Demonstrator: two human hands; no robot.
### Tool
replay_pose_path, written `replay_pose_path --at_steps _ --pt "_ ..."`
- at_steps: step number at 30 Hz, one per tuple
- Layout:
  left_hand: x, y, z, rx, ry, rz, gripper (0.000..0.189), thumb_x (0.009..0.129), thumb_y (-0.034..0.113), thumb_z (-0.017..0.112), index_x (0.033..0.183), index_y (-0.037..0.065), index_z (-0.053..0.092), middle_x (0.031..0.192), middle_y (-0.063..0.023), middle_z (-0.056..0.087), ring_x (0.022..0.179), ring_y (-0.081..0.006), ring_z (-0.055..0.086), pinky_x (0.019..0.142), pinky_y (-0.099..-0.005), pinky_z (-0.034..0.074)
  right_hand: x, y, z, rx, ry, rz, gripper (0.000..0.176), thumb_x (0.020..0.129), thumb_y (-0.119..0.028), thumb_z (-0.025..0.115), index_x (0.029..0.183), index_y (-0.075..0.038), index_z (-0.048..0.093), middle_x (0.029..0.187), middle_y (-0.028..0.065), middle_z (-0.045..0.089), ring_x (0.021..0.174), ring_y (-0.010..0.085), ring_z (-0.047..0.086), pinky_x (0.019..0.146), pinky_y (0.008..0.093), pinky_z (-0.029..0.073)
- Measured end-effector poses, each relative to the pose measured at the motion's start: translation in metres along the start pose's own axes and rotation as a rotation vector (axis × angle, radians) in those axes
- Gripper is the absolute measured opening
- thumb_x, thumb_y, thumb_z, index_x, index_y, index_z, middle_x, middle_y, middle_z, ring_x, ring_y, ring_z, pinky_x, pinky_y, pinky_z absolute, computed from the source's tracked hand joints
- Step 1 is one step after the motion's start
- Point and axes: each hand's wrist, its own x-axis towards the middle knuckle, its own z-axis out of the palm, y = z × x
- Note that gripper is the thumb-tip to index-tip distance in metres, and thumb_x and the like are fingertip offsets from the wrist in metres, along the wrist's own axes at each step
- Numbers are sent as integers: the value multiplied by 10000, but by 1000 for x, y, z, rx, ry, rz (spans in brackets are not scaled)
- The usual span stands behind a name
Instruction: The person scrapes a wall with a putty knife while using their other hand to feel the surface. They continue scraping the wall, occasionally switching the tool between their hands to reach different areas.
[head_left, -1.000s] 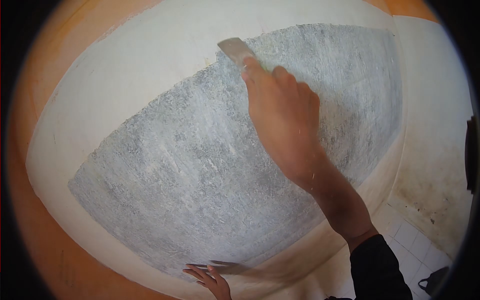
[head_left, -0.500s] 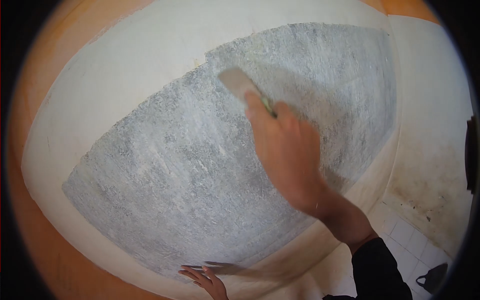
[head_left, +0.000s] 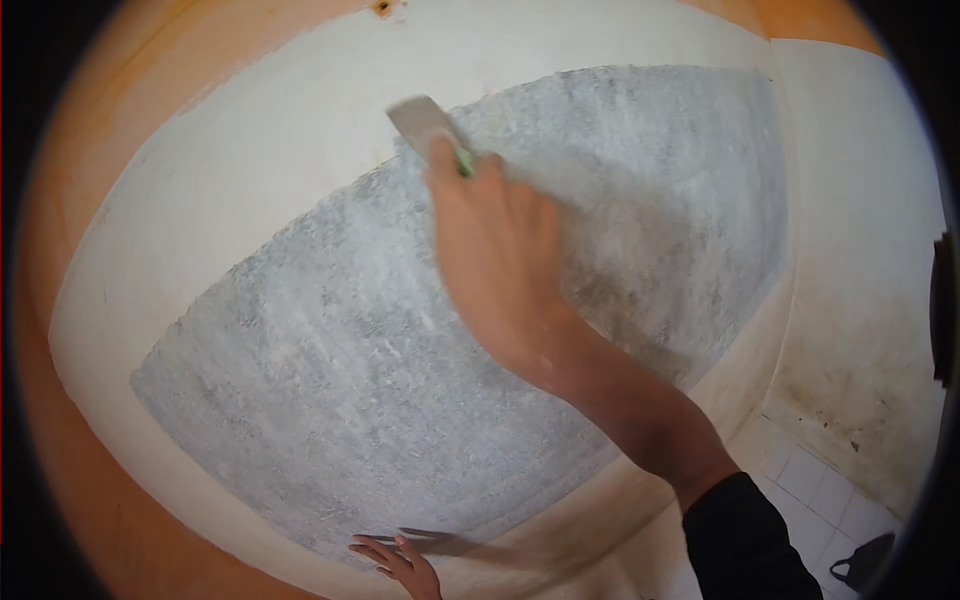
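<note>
My right hand (head_left: 495, 245) is closed round the green handle of a scraper (head_left: 424, 118) with a flat, wide blade. The blade overlaps the upper border of a rough grey patch (head_left: 330, 330) on the wall, its tip over the cream paint (head_left: 230, 170) beyond. Low in the view, my left hand (head_left: 400, 568) has its fingers stretched out and spread, close to the patch's lower edge. It holds nothing. A shadow of my right hand and arm falls on the patch to the right.
Orange paint (head_left: 105, 500) borders the cream wall at left and top. A second wall (head_left: 860, 220) meets it at a corner on the right, stained near its foot. Below are white floor tiles (head_left: 800, 470) and a dark object with a loop (head_left: 868, 562).
My right hand has moved the scraper up and to the left, from within the grey patch to its upper border. My left hand stays low with its fingers spread.
</note>
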Motion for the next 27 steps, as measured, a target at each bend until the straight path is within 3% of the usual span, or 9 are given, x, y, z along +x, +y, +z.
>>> replay_pose_path --at_steps 2,3,9,10,16,20,24,25,27 --pt "1 -6 2 5 -7 20 786 1038 584 320 1618 196 -42 1678 -124 -122 1542 -384 -17 1174 -675 43 15 -6 2 -71 203 -54 238 1026 -153 521 1212 -29 601 840 187 665 560 238 656 444 356 497" --pt "2 -8 4 12 0 25 789 1036 590 313 1617 199 -51 1678 -120 -131 1543 -380 -29 1173 -676 32 12 -2 1 -81 207 -51 238 1026 -153 521 1212 -29 601 840 187 665 560 238 656 444 356 497" --pt "5 -11 6 53 -15 10 809 1026 621 284 1613 194 -75 1670 -128 -166 1541 -377 -69 1167 -682 11 -42 18 4 100 64 -71 362 1018 -138 515 1360 -30 568 854 203 654 582 264 666 472 378 508" --pt "5 -14 8 54 -26 21 809 1026 621 284 1613 194 -75 1670 -128 -166 1541 -377 -69 1167 -682 11 -43 20 0 188 -66 -34 378 1032 -158 490 1385 -40 553 891 212 643 622 289 668 527 408 521" --pt "6 -18 -2 60 -70 35 828 1028 618 278 1611 141 -66 1660 -182 -166 1538 -381 -93 1161 -686 4 -53 34 -18 312 -115 -64 413 1043 -197 474 1425 -43 507 959 202 626 738 347 662 688 467 534" --pt "9 -29 -10 70 -125 81 817 1032 605 283 1613 132 -45 1657 -196 -160 1537 -387 -88 1156 -690 -12 -43 18 -8 227 -76 -36 400 1046 -201 473 1416 -54 504 941 216 640 737 362 671 667 467 536" --pt "-2 -9 -25 14 -156 60 797 1043 575 296 1614 117 -20 1659 -214 -126 1538 -401 -43 1166 -679 17 -33 3 -12 178 1 -11 306 1047 -207 475 1300 -58 560 899 234 662 755 364 695 639 474 542" --pt "-7 -5 -25 21 -148 44 797 1043 575 296 1614 117 -20 1659 -214 -126 1538 -401 -43 1166 -679 17 -36 0 -12 166 22 -6 277 1046 -206 478 1256 -55 576 885 236 669 759 362 702 629 474 545" --pt "-11 7 -25 -54 -5 201 788 1047 551 319 1614 109 -6 1663 -221 -86 1536 -419 1 1179 -653 60 -42 2 -10 122 -16 -2 267 1044 -203 480 1239 -52 581 886 233 671 751 358 702 623 473 546"
